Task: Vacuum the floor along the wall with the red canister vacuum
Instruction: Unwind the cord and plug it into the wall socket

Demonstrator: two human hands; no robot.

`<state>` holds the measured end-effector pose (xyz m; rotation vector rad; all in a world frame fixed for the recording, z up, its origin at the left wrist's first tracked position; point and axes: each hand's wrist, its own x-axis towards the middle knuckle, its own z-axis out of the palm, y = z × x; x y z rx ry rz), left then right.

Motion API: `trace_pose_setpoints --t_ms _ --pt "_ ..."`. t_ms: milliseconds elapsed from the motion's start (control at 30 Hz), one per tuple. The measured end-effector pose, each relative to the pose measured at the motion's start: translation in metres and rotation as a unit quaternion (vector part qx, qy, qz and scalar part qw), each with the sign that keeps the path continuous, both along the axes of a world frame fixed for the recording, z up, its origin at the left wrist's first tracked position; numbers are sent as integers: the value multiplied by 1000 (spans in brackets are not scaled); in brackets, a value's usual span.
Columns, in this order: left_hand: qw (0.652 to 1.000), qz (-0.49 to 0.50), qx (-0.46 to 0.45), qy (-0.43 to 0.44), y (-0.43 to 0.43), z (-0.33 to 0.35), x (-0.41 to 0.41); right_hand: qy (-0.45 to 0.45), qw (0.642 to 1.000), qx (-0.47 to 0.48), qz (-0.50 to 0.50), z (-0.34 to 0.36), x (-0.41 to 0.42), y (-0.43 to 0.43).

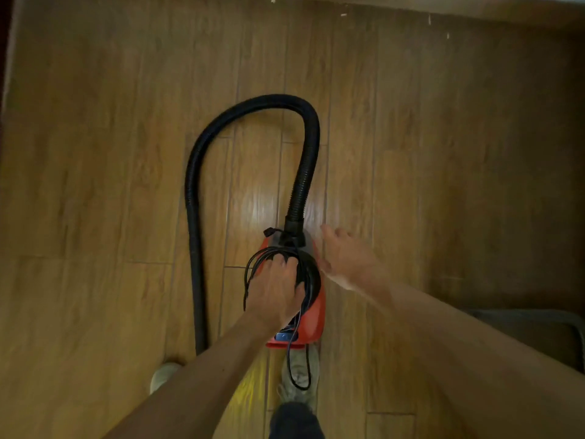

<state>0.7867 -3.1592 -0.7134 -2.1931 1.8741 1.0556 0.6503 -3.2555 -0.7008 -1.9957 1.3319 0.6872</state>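
Note:
The red canister vacuum (311,321) hangs just above the wooden floor in front of my feet. My left hand (273,289) grips its top, fingers through the coiled black power cord (308,274) bundled there. My right hand (343,253) is blurred, fingers spread, right beside the canister's right side and holding nothing. The black ribbed hose (308,147) rises from the canister's front, arcs left and runs back down along the floor to my left foot. Its far end is hidden behind my left arm.
The wall's base (474,11) runs along the top edge, with white specks on the floor near it. A dark object (538,331) sits at the lower right. A pale vertical edge (8,58) stands at the far left. My shoes (163,375) are below the vacuum.

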Motion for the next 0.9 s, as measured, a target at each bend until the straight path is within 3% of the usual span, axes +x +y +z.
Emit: trace_pose_setpoints --t_ms 300,500,667,900 --pt "993 116 15 -15 -7 -31 -19 -89 996 -25 -16 -38 60 -28" --pt "979 205 -22 4 -2 -47 -27 -61 998 -16 -18 -59 92 -24" --pt "959 276 -52 42 5 -59 -31 1 996 -43 83 -75 111 -25" --pt "944 304 -113 59 20 -72 -38 94 953 -127 260 -106 136 -24"
